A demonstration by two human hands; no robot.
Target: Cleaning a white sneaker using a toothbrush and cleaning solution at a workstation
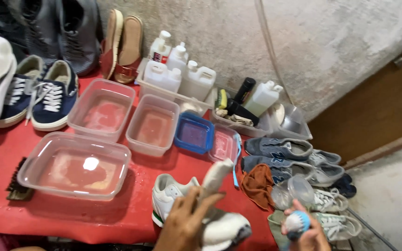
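Observation:
My left hand (184,223) grips a white sneaker (219,209) that is tilted up above the red table's (5,204) near edge. A second white sneaker (166,195) with a green heel lies flat just under it. My right hand (305,232) is shut on a round brush (296,222) with a blue body and white bristles, low at the right. A clear plastic cup (294,190) lies tipped beside that hand, and a brown cloth (258,183) sits between the two hands.
Three clear tubs of water (75,165) (101,107) (152,123) and a small blue-rimmed tub (194,134) stand mid-table. White bottles (177,69) line the wall. Grey sneakers (284,155) lie at right, navy sneakers (47,95) at left, a dark scrub brush (17,181) by the big tub.

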